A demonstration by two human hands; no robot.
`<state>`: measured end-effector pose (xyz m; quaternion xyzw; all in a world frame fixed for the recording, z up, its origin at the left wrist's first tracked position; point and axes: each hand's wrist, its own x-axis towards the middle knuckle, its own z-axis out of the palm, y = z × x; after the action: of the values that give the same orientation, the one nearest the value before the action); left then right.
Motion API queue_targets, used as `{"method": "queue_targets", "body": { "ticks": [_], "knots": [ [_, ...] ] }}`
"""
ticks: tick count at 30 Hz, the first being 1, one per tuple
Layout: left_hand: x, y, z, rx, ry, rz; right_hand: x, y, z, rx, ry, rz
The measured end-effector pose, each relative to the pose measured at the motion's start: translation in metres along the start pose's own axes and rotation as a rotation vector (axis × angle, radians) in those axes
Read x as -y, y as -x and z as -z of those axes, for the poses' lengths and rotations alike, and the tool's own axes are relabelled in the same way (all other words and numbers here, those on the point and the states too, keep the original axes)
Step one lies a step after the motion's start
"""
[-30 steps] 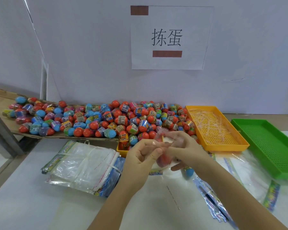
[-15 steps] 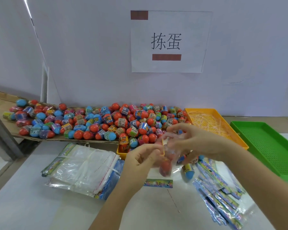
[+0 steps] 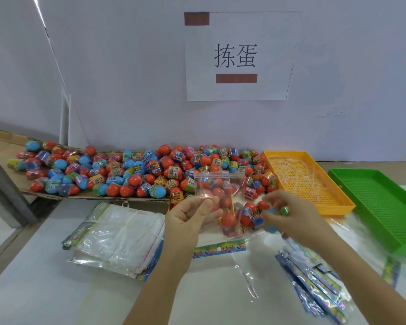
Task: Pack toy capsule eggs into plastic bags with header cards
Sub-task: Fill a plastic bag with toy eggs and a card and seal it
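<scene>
The left hand (image 3: 190,216) pinches the side of a clear bag (image 3: 217,184) between thumb and fingers and holds it up above the table (image 3: 33,289). The bag hangs with its open end up. A red egg (image 3: 229,220) sits at the bottom of it.

The right hand (image 3: 293,216) is just beside the bag, low on its right side. It looks blurry. Its fingers are curled round a few eggs (image 3: 263,204); red, blue and green bits show between them. I cannot tell how many it holds.

Behind the hands, a big pile (image 3: 150,170) of red and blue eggs lies on cardboard (image 3: 5,141) against the wall. A paper sign (image 3: 237,55) hangs on the wall above it.

A header card (image 3: 219,248) lies flat on the table under the bag. A stack of bags (image 3: 120,240) lies to the left. More shiny packs (image 3: 314,285) lie near the right arm.

To the right of the pile is a yellow tray (image 3: 338,205) with thin clear strips in it. Next to that is a green tray (image 3: 380,202).
</scene>
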<state>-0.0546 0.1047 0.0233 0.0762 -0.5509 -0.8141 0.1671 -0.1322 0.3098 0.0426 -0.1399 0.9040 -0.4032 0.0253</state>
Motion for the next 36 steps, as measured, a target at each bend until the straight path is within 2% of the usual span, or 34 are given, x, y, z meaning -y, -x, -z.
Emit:
{"method": "queue_targets", "body": {
  "ticks": [1, 3, 6, 7, 11, 14, 18, 21, 26, 30, 34, 36],
  "knots": [
    [0.0, 0.0, 0.0, -0.007, -0.009, 0.002, 0.011, 0.001, 0.008, -0.069, -0.247, 0.035],
    [0.0, 0.0, 0.0, -0.003, -0.03, 0.007, 0.037, 0.008, 0.019, -0.162, -0.558, 0.168],
    [0.001, 0.002, -0.002, 0.047, -0.047, -0.002, 0.069, 0.017, 0.014, -0.122, -0.705, 0.379],
    [0.001, 0.003, -0.002, 0.061, -0.05, -0.007, 0.077, 0.019, 0.008, -0.136, -0.632, 0.435],
    [-0.001, 0.004, -0.004, 0.083, -0.044, -0.029, 0.084, 0.018, -0.009, -0.388, 0.013, 0.679],
    [-0.001, 0.004, -0.003, 0.079, -0.045, -0.035, 0.08, 0.016, -0.016, -0.466, 0.207, 0.688],
    [-0.001, 0.004, -0.003, 0.075, -0.062, -0.048, 0.074, 0.013, -0.018, -0.441, 0.195, 0.571],
    [0.001, 0.005, -0.004, 0.061, -0.094, -0.06, 0.073, 0.01, -0.021, -0.372, 0.149, 0.55],
    [0.0, 0.006, -0.004, 0.113, -0.108, -0.088, 0.07, 0.008, -0.021, -0.285, -0.087, 0.506],
    [0.001, 0.007, -0.006, 0.135, -0.079, -0.082, 0.063, 0.007, -0.024, -0.252, 0.015, 0.528],
    [0.001, 0.006, -0.006, 0.143, -0.072, -0.096, 0.059, 0.009, -0.026, -0.24, -0.024, 0.526],
    [0.001, 0.006, -0.006, 0.16, -0.076, -0.096, 0.058, 0.011, -0.026, -0.235, 0.037, 0.555]
  ]
}}
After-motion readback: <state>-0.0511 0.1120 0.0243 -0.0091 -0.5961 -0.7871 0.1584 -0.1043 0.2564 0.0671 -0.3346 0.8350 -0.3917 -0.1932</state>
